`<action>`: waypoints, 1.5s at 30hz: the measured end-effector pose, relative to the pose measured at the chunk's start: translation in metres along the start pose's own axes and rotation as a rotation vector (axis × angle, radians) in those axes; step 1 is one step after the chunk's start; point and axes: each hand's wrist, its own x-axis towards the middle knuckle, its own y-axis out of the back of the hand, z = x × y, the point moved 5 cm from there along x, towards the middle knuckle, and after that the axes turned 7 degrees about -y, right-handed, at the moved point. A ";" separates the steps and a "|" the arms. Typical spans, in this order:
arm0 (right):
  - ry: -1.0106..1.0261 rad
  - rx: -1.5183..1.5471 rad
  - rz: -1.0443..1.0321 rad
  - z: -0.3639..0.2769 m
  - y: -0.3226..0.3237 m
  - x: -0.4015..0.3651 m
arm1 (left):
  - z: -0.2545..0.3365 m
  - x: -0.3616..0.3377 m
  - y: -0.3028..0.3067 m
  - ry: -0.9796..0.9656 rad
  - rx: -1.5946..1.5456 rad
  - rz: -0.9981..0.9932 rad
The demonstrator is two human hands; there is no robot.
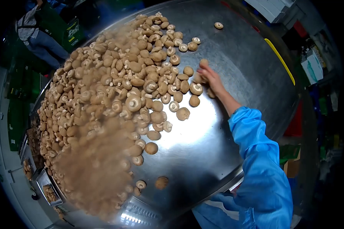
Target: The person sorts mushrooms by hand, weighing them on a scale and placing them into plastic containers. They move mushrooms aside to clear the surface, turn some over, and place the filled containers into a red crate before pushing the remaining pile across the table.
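Observation:
My right hand [209, 77], bare below a blue sleeve, is over the metal table [248, 72] at the right edge of a large heap of brown mushrooms [133, 66]. Its fingers are curled round a mushroom [197, 78], slightly blurred. Another mushroom [203, 63] shows at the fingertips, and one more is partly hidden beneath the hand. Caps and pale stems face various ways in the heap. A brown blur covers its lower left part and hides detail there. My left hand does not show.
A lone mushroom [218, 25] lies near the table's far side. A tray [49, 187] with mushrooms stands at the lower left. At the upper left a person [42, 40] stands near green crates [73, 34]. A white box [312, 65] is at the right.

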 end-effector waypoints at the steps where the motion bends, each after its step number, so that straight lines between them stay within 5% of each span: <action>1: 0.029 -0.095 -0.019 0.000 -0.026 0.001 | 0.000 0.001 -0.001 0.011 -0.022 0.004; 2: 0.011 -0.176 -0.153 -0.012 -0.053 -0.005 | -0.002 0.001 -0.002 0.026 -0.048 0.009; 7: 0.088 -0.001 -0.175 -0.017 -0.114 -0.009 | -0.007 0.001 -0.012 0.100 -0.240 0.054; 10: -0.069 0.302 -0.322 -0.016 -0.166 -0.023 | -0.014 -0.001 -0.019 0.146 -0.398 0.096; 12: -0.041 0.384 -0.110 -0.006 -0.202 -0.026 | -0.020 -0.002 -0.024 0.175 -0.517 0.139; 14: -0.144 0.408 -0.261 -0.003 -0.245 -0.040 | -0.030 -0.002 -0.028 0.209 -0.635 0.175; 15: -0.020 0.452 -0.286 -0.009 -0.259 -0.046 | -0.037 -0.004 -0.030 0.228 -0.679 0.189; 20: 0.043 0.278 -0.170 -0.015 -0.295 -0.071 | -0.054 -0.005 -0.043 0.310 -0.831 0.221; 24: -0.032 0.464 -0.227 -0.005 -0.331 -0.095 | -0.065 -0.001 -0.042 0.321 -0.903 0.195; 26: 0.088 0.377 -0.207 -0.017 -0.351 -0.113 | -0.068 0.002 -0.049 0.525 -1.348 0.174; 28: 0.216 0.237 -0.131 -0.026 -0.367 -0.134 | -0.071 -0.001 -0.043 0.198 -0.910 0.230; 30: 0.236 0.165 -0.034 -0.048 -0.381 -0.156 | -0.067 -0.009 -0.034 0.168 -0.788 0.277; 33: 0.321 0.142 -0.131 -0.086 -0.412 -0.174 | -0.059 -0.010 -0.033 0.448 -1.143 0.313; 36: 0.326 -0.006 -0.207 -0.100 -0.467 -0.188 | -0.062 -0.008 -0.034 0.410 -1.061 0.366; 39: 0.166 0.154 -0.466 -0.128 -0.498 -0.198 | -0.060 -0.011 -0.024 0.097 -0.664 0.366; 41: 0.064 0.157 -0.622 -0.141 -0.507 -0.211 | -0.054 -0.007 -0.023 0.371 -0.913 0.344; 45: 0.351 0.063 -0.594 -0.161 -0.439 -0.208 | -0.067 0.002 -0.037 0.381 -1.002 0.411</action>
